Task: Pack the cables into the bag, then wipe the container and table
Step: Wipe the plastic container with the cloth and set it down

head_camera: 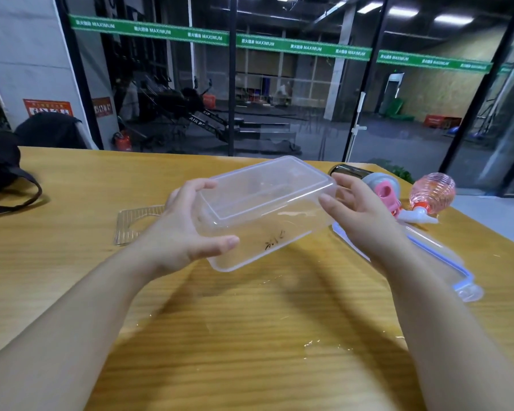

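The wooden worktop (pixel 258 336) runs wide across the view; its far edge lies along the glass wall, and its right edge slants down from the far corner past the pink things toward the lower right. The near middle of the worktop, under and between the forearms, is bare wood with a few pale specks and wet-looking smears on it.

A clear plastic container (pixel 267 212) is lifted off the worktop and tipped, its bottom turned up toward the camera, some dark scribbled marks showing on its near wall. The left hand (pixel 187 229) grips its left end, thumb curled along the near lower edge and fingers hooked over the far upper corner. The right hand (pixel 359 215) is at the container's right end with fingers loosely bent; the fingertips are at or just off the wall, and I cannot tell whether they touch. So the container sits between the two grips, held plainly only by the left one.

Left of the left hand, a clear ribbed tray piece (pixel 134 223) lies flat on the worktop. At the far left edge sits a black bag (pixel 3 173), its strap trailing onto the wood, well apart from the hands. Behind the right hand lie a dark cylinder with a grey and pink cap (pixel 365 176) and a pink ribbed spray bottle (pixel 431 194) on its side. Under the right forearm a clear lid with a blue seal (pixel 445 256) lies flat near the right edge
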A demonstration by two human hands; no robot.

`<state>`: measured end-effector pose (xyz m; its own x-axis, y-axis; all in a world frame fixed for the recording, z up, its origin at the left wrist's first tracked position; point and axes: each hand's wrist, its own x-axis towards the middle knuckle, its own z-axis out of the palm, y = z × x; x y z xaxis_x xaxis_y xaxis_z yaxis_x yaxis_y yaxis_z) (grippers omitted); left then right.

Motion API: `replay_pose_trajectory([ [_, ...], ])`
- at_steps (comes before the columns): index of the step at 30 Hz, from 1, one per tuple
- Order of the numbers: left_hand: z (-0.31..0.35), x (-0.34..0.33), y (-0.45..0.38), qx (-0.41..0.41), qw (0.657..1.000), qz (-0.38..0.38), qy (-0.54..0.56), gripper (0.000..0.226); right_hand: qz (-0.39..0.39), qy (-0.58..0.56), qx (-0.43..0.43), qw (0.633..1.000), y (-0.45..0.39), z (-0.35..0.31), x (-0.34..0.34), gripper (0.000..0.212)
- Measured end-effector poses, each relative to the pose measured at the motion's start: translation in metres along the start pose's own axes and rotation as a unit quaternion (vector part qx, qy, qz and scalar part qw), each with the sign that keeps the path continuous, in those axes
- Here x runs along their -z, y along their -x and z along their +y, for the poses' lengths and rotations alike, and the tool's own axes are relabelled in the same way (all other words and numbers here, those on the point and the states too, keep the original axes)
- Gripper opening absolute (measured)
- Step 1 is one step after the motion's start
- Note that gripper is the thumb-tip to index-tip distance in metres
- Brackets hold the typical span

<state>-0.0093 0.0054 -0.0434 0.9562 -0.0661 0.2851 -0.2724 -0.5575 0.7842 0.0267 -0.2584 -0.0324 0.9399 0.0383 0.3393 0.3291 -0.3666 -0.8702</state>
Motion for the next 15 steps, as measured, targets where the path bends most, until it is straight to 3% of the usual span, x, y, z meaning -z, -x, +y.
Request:
replay_pose_trajectory([
  [4, 0.000, 0.003, -0.001, 0.007, 0.995, 0.018, 0.101, 0.086, 0.027, -0.036, 0.009, 0.999, 0.003, -0.005, -0.001, 0.044],
  [7, 0.000, 0.006, -0.002, 0.010, 0.980, 0.014, 0.199, 0.098, 0.034, -0.039, 0.004, 0.999, 0.000, -0.002, 0.000, 0.045],
  [11, 0.001, 0.012, 0.000, 0.028, 0.954, -0.036, 0.297, 0.098, 0.001, -0.030, -0.010, 1.000, -0.004, 0.001, -0.004, 0.060],
  [15, 0.001, 0.017, 0.002, 0.079, 0.924, -0.044, 0.372, 0.100, -0.039, -0.021, 0.021, 0.999, -0.014, -0.012, -0.007, 0.047],
])
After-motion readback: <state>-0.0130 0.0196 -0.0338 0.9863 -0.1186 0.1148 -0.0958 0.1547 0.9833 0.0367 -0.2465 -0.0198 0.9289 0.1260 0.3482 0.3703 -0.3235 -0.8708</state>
